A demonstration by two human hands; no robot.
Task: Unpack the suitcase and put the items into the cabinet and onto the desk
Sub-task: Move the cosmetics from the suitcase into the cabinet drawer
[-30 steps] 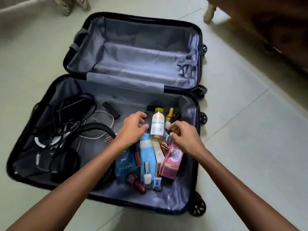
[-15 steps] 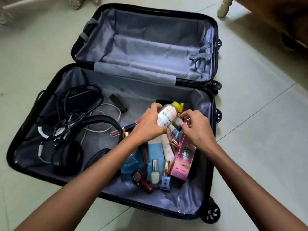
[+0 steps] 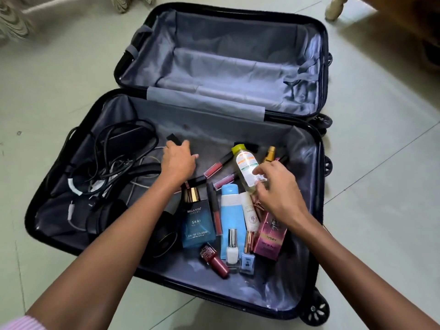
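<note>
Head view looked down on the suitcase (image 3: 303, 151), lying open on the tiled floor (image 3: 381, 198), both halves lined in grey. The right hand (image 3: 278, 194) pinched a clear bottle (image 3: 245, 166) with a yellow-green cap between fingertips and thumb, over the right part of the near half. The left hand (image 3: 178, 160) reached toward the middle of that half. Its curled fingers lay over a small black stick (image 3: 172, 138) whose end poked out beyond them; whether it gripped the stick could not be told. Left of that hand lay a tangle of black cables (image 3: 114, 158), with headphones (image 3: 164, 236) beside the left forearm. Below the right hand the toiletries sat close together: a blue cologne bottle (image 3: 196, 225), a blue tube (image 3: 232, 210), a pink box (image 3: 270, 236), and three nail polishes (image 3: 232, 248) along the near side. Two red lip gloss tubes (image 3: 217, 164) lay between the hands.
</note>
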